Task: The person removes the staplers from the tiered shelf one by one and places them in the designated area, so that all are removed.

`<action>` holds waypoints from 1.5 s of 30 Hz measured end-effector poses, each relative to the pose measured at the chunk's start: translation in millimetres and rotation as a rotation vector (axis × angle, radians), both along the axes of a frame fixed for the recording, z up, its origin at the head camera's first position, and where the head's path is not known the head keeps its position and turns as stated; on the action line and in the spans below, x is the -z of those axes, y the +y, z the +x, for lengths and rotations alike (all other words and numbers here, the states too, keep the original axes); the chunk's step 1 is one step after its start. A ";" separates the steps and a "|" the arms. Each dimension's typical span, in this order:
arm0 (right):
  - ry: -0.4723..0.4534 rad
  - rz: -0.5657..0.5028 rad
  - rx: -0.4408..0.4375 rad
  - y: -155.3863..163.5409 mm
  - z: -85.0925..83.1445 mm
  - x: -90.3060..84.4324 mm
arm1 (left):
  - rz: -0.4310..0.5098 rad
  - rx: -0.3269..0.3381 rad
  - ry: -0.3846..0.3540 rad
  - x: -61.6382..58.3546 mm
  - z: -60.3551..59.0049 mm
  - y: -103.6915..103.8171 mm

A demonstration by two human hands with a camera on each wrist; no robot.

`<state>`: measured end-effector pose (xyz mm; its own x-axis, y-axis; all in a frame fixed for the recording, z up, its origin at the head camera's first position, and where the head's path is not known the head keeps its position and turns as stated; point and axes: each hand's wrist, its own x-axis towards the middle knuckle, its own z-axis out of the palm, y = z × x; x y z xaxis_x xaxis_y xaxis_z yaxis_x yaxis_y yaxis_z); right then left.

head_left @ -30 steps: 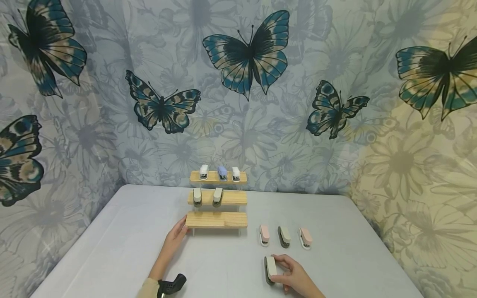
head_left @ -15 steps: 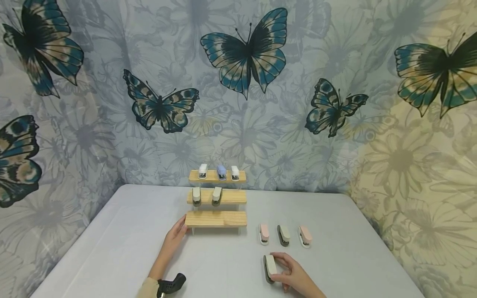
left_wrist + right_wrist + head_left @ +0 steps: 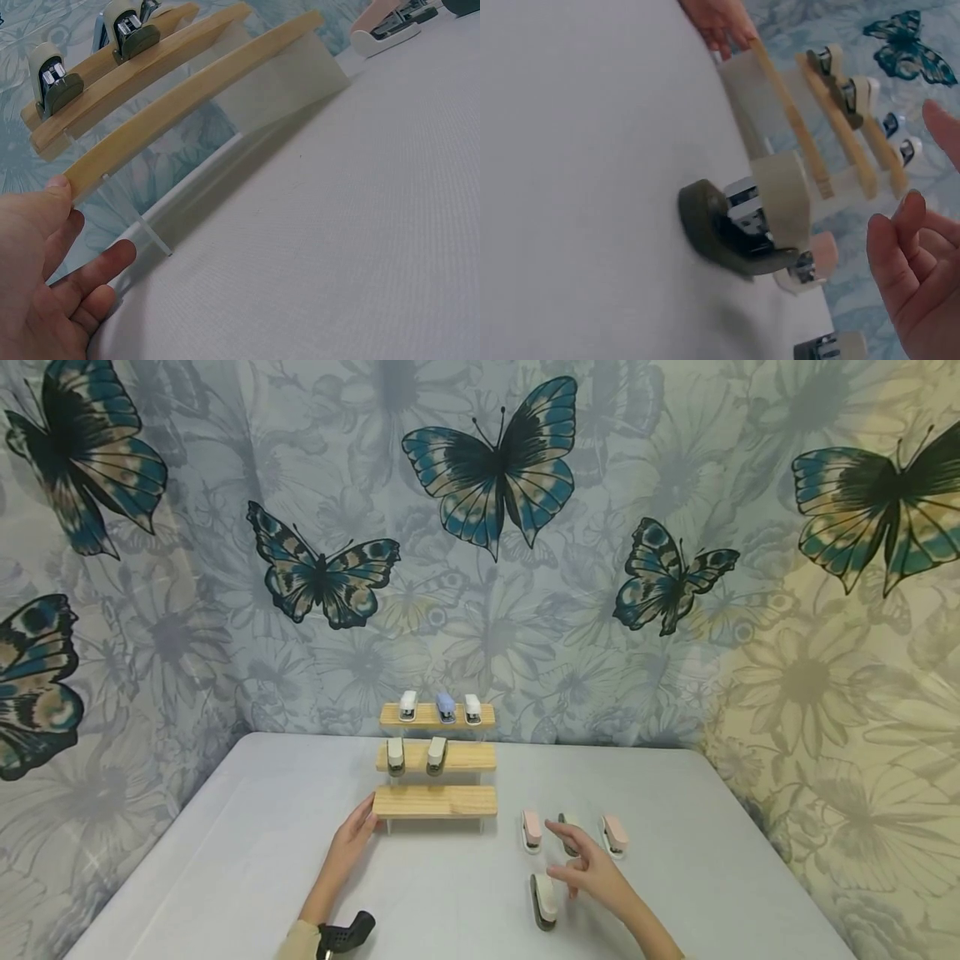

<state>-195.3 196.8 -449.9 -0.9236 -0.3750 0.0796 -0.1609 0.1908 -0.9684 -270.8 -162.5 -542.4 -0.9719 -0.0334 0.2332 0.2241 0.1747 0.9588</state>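
My left hand [image 3: 354,833] holds the left end of a three-tier wooden display stand [image 3: 435,802], its fingertips at the lowest shelf's edge [image 3: 187,97]. My right hand [image 3: 596,868] is raised over the table with thumb and index finger spread apart, nothing between them. Just below it a cream mini stapler [image 3: 545,900] with a dark olive base stands on the table; in the right wrist view this stapler [image 3: 784,199] is close and apart from the fingers. Behind the right hand, a similar grey-green stapler [image 3: 567,822] is partly covered, between a left pink stapler [image 3: 532,830] and a right pink one [image 3: 614,833].
On the middle shelf sit two cream staplers, a left one [image 3: 396,754] and a right one [image 3: 437,754]. A blue stapler [image 3: 446,706] stands between two white ones on the top shelf. Butterfly-patterned cloth [image 3: 495,652] rises behind the white table [image 3: 300,777].
My right hand has let go of the cream stapler, leaving it on the table, and has moved up and away towards the row of staplers. The left hand stays at the stand.
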 end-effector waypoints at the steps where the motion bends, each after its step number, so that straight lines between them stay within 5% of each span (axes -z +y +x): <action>1: 0.029 -0.019 -0.011 -0.5 -4.4 -1.9 | -0.004 0.001 -0.001 0.2 -0.2 0.1; 3: 0.103 -0.045 -0.028 -1.0 -14.6 -1.6 | 0.001 0.007 -0.001 0.6 -0.6 0.1; 8: 0.299 -0.112 -0.097 7.5 -67.6 39.6 | -0.016 0.046 0.030 0.6 -1.2 -0.2; 13: 0.300 -0.066 -0.005 5.1 -117.8 77.5 | -0.011 0.030 0.023 -1.3 -1.6 0.9; 18: 0.333 -0.075 -0.008 -12.5 -132.1 68.1 | 0.015 0.040 0.039 -0.8 -1.3 2.0; 23: 0.324 -0.084 0.025 -29.7 -169.2 80.5 | 0.000 0.037 0.049 -0.4 -0.9 3.6; 27: 0.319 -0.064 0.009 -56.0 -172.7 63.4 | -0.028 0.010 0.054 -2.7 -0.8 1.9; 31: 0.333 -0.060 -0.049 -82.6 -152.0 25.9 | -0.032 -0.024 0.041 -6.5 1.0 -0.8; 37: 0.087 -0.038 -0.070 -112.1 -117.2 -35.2 | -0.024 -0.032 0.036 -5.4 2.4 -4.1; 40: -0.029 -0.033 -0.098 -119.6 -117.6 -41.9 | -0.010 -0.017 0.078 -4.3 1.3 -3.3; 45: -0.098 -0.021 -0.105 -130.6 -125.8 -37.1 | -0.028 0.004 0.118 -3.6 -1.1 -0.1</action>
